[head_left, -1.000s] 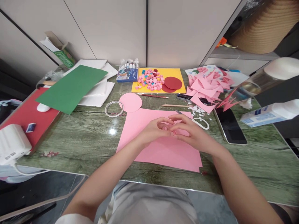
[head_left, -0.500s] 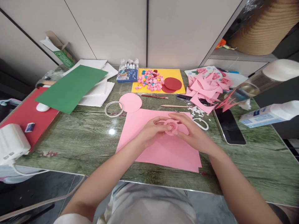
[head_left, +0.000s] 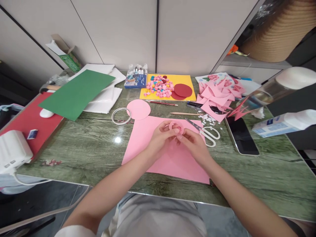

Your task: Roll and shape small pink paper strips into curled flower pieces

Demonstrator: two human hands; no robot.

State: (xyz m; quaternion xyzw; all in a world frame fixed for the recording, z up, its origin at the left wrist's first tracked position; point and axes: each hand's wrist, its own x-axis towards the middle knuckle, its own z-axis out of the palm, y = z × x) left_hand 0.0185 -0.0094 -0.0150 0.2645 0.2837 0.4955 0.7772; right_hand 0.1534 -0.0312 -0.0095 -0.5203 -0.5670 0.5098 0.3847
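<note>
Between my two hands is a small pink paper coil [head_left: 178, 126], rolled in rings like a paper rose. My left hand [head_left: 163, 135] pinches it from the left, thumb on its near side. My right hand [head_left: 193, 142] has its fingers closed on the coil's lower right side. Both hands hover over pink paper sheets [head_left: 158, 161]. White-handled scissors [head_left: 209, 135] lie just right of my right hand, partly on the sheets. A pink paper circle [head_left: 138, 109] rests beyond the sheets at the left, with a roll of tape [head_left: 121, 116] overlapping its edge.
Behind the sheets, yellow paper [head_left: 153, 96] bears small coloured paper rolls and dark red circles [head_left: 183, 90]. Pink paper scraps [head_left: 217, 95], a phone [head_left: 242, 135] and a white bottle [head_left: 283, 122] stand right. Green paper [head_left: 77, 93] and a red board [head_left: 24, 121] lie left.
My right hand has drawn back toward me and lower, uncovering the scissors. The coil has tilted and shifted slightly left and up, still between both hands.
</note>
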